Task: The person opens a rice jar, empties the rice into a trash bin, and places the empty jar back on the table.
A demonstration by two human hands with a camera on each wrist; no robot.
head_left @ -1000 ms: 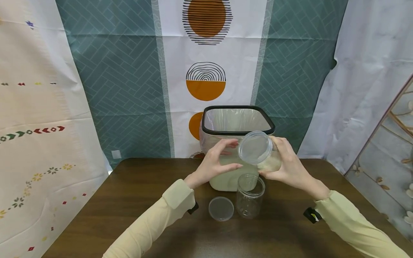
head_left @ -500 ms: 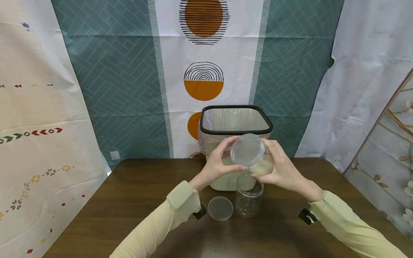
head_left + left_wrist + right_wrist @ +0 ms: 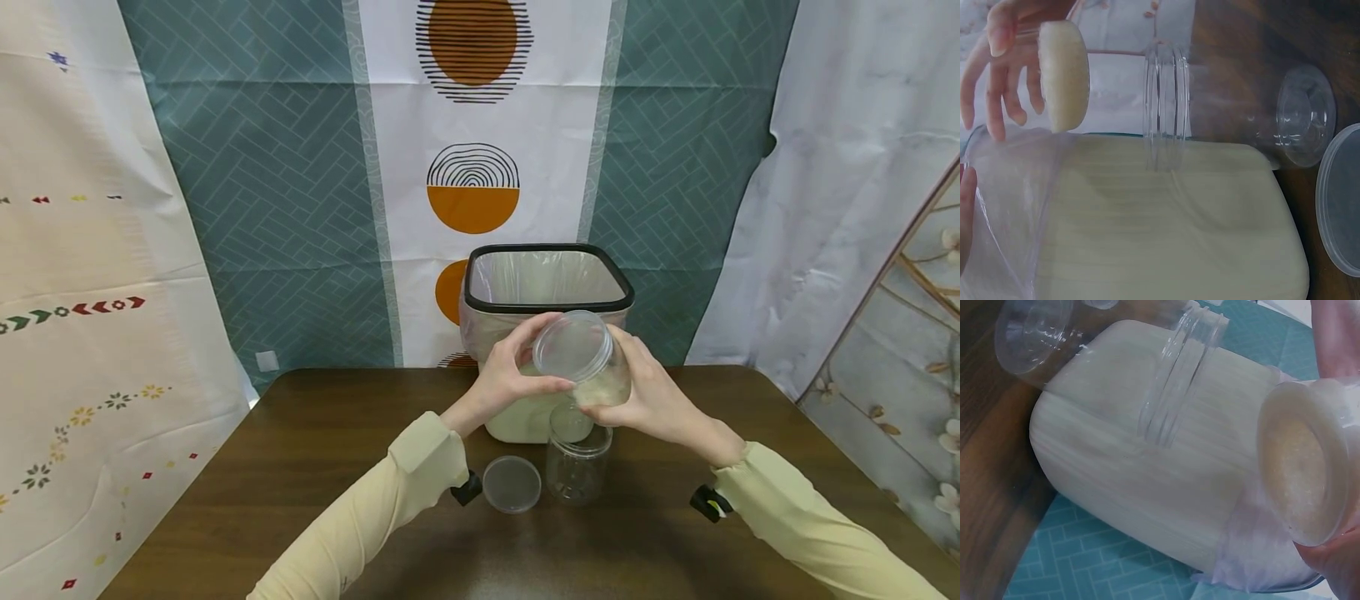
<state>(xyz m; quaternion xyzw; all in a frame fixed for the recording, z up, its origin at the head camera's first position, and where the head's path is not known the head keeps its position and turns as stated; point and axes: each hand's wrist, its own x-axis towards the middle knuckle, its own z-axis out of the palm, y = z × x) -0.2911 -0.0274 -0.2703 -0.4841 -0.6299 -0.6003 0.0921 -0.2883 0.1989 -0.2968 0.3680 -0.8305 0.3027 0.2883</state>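
My right hand [image 3: 660, 396] grips the side of a clear jar [image 3: 609, 385], tilted with its lid [image 3: 572, 346] facing me and to the left. Pale grains, looking like rice, fill the jar's bottom, as the right wrist view shows through its base [image 3: 1300, 469]. The thumb and fingers of my left hand [image 3: 510, 367] grip the edge of that lid. Below both hands, an uncapped clear jar [image 3: 577, 475] stands upright on the table. A loose translucent lid [image 3: 512, 484] lies flat at its left.
Behind the hands stands a pale bin [image 3: 517, 421] with a black rim and a plastic liner, close behind the uncapped jar. The brown wooden table [image 3: 337, 467] ends at a patterned cloth backdrop [image 3: 300, 208].
My right hand has brought the lidded jar left and slightly down. My left hand, apart from it a second ago, has come onto its lid. The other jar and loose lid stay put.
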